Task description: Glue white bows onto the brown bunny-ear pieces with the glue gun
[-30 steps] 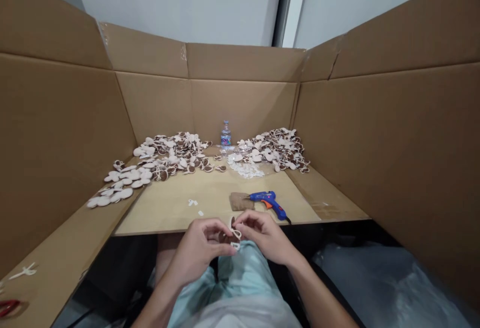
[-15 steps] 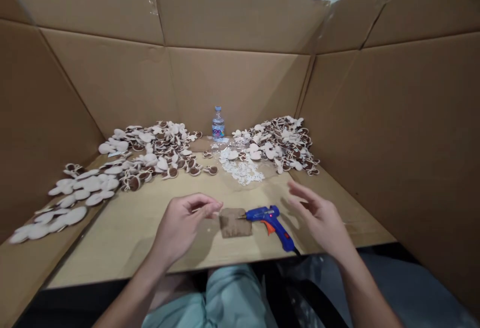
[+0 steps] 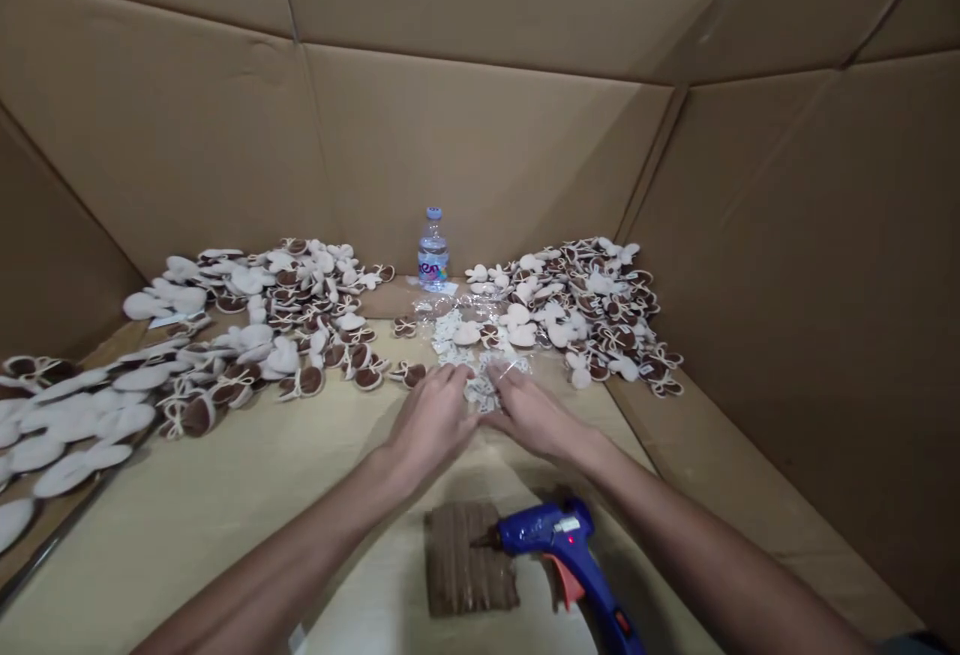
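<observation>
My left hand (image 3: 437, 417) and my right hand (image 3: 534, 409) are close together at the near side of a pile of small flat white cut-out pieces (image 3: 484, 395). The fingers of both are curled in at the pile, and what they pinch is hidden. Clear plastic film (image 3: 469, 305) lies behind and around the white pieces. Nearer to me, a blue glue gun (image 3: 551, 530) with an orange trigger and a lit red light lies on its side. Its nozzle rests over a brown, ridged cardboard square (image 3: 469, 570).
White felt shapes with brown round parts and string bows are heaped at the left (image 3: 262, 305) and right (image 3: 592, 305). A water bottle (image 3: 433, 253) stands at the back. Cardboard walls (image 3: 480, 155) rise behind and on both sides of the wooden tabletop (image 3: 360, 555).
Both hands have reached forward from beside the glue gun to the white pieces and come together. The view has shifted closer to the table. The glue gun still lies by the cardboard square.
</observation>
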A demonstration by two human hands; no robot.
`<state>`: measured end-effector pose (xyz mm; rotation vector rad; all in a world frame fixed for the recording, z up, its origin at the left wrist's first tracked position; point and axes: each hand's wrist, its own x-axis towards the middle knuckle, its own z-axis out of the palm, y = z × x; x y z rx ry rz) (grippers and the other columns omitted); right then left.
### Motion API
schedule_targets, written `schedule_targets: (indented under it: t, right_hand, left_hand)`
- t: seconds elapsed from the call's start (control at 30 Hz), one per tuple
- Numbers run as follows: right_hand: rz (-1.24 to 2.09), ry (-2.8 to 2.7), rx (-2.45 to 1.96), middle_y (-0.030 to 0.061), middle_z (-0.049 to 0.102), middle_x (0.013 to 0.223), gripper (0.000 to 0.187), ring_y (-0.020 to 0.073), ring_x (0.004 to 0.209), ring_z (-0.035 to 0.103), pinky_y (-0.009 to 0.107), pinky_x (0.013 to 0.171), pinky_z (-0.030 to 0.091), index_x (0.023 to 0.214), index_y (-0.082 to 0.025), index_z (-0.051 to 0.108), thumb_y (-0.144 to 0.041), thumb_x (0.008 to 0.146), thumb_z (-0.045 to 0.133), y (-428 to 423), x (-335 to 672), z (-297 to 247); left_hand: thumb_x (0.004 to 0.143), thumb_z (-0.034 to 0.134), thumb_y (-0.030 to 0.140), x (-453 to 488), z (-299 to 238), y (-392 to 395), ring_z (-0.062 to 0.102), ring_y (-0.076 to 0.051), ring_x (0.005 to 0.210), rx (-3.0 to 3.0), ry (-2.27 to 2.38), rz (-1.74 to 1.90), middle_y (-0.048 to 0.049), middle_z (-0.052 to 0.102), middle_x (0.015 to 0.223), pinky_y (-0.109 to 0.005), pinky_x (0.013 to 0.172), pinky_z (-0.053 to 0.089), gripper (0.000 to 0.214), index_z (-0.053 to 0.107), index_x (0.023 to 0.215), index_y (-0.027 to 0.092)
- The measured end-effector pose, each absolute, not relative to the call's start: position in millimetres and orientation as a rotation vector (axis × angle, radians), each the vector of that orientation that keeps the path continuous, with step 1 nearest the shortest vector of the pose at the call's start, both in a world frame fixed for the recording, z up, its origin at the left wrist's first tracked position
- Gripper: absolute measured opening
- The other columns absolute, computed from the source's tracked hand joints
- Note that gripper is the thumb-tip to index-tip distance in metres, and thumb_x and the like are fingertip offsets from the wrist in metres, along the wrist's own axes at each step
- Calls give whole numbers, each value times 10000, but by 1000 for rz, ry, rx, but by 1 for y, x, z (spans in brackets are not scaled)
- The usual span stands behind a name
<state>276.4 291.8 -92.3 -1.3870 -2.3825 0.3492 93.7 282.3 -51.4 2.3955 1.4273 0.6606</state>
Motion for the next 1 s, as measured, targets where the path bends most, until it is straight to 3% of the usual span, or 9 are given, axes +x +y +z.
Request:
schedule_targets:
  t: [0.1, 0.23, 0.33, 0.43, 0.57, 0.8, 1.0]
  right_hand:
    - [438, -2403, -1491, 294, 334, 1490, 835, 376, 1410, 288, 514, 1107, 307, 1444, -31, 329, -478, 816, 651, 308, 272, -93]
    - [542, -2395, -1580, 222, 345, 1511, 837, 373, 1441, 199, 573, 1125, 221, 1496, -125, 274, -532, 837, 592, 325, 267, -90]
    - [612, -2472, -1476, 168, 401, 1494, 730, 357, 1413, 290, 567, 1117, 245, 1488, -200, 319, -529, 876, 543, 331, 266, -87]
    - [557, -2509, -1278, 141, 509, 1422, 500, 307, 1321, 464, 466, 1072, 371, 1366, -214, 517, -448, 924, 512, 328, 266, -85]
    - [503, -2519, -1075, 94, 704, 1161, 265, 214, 1036, 671, 330, 906, 510, 1117, -191, 679, -286, 955, 491, 318, 266, -87]
    - [378, -2514, -1082, 98, 753, 998, 241, 201, 953, 695, 318, 857, 538, 1014, -173, 713, -167, 932, 487, 309, 272, -95]
    - [281, -2491, -1128, 89, 765, 984, 275, 203, 893, 726, 342, 816, 577, 1045, -168, 720, -142, 922, 475, 304, 275, -78]
  left_hand:
    - [810, 531, 82, 91, -59, 291, 634, -221, 781, 2363, 1458, 646, -77, 686, 840, -329, 735, 473, 138, 633, 849, 167]
    - [837, 511, 106, 86, -63, 294, 609, -213, 832, 2298, 1418, 821, -56, 654, 841, -317, 752, 454, 117, 575, 785, 189]
    - [874, 481, 159, 83, -68, 296, 587, -226, 915, 2230, 1396, 923, -60, 635, 898, -336, 808, 439, 82, 539, 831, 198]
    - [924, 399, 235, 81, -71, 299, 578, -238, 965, 2150, 1389, 871, -90, 621, 994, -356, 841, 428, 122, 504, 874, 200]
    - [947, 318, 322, 75, -67, 305, 609, -253, 839, 2034, 1367, 643, -77, 637, 841, -365, 768, 429, 230, 488, 836, 213]
    - [920, 357, 373, 68, -64, 311, 623, -230, 801, 1962, 1284, 576, -52, 656, 809, -327, 737, 433, 257, 534, 826, 213]
    - [910, 387, 413, 60, -69, 322, 613, -207, 820, 1888, 1198, 584, -34, 658, 843, -316, 770, 440, 270, 545, 830, 210]
